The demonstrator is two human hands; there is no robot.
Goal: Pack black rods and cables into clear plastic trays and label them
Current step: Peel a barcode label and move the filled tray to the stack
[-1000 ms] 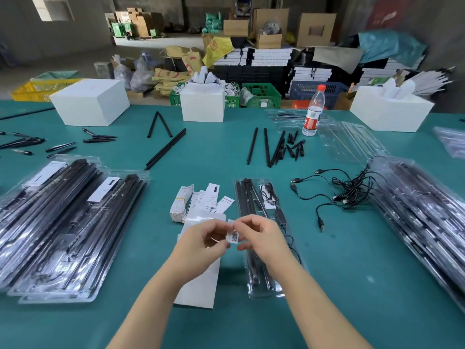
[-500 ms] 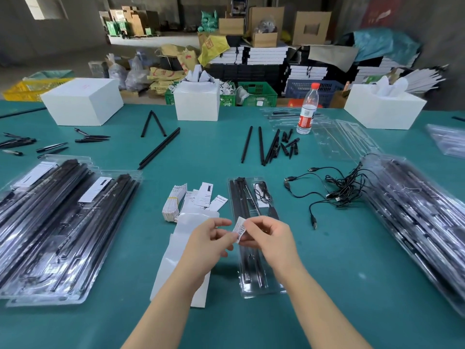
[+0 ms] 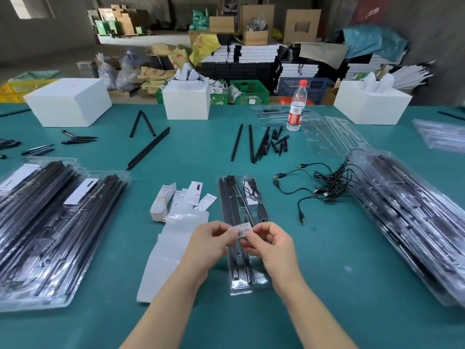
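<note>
1. The left hand (image 3: 212, 241) and the right hand (image 3: 270, 241) pinch one small barcode label (image 3: 242, 229) between thumbs and fingertips, each at its own end, holding it up off the table.
2. Directly under the label lies a clear plastic tray (image 3: 241, 233), running away from the grip; it holds black rods (image 3: 230, 197) along its left side and a coiled cable (image 3: 251, 191) with a plug on its right.
3. Just left of the grip a white backing sheet (image 3: 171, 250) lies on the green table (image 3: 327, 260), partly under the left wrist.
4. Beyond that sheet sit a banded bundle of labels (image 3: 162, 201) and a few loose paper slips (image 3: 195, 196).
5. Right of the grip and further off, loose black cables (image 3: 324, 185) lie tangled.
6. Far left of the grip are filled trays (image 3: 57, 222) in stacks; far right is another stack (image 3: 412, 217).
7. Well beyond the grip, loose rods (image 3: 251, 143) lie near a water bottle (image 3: 297, 107).
</note>
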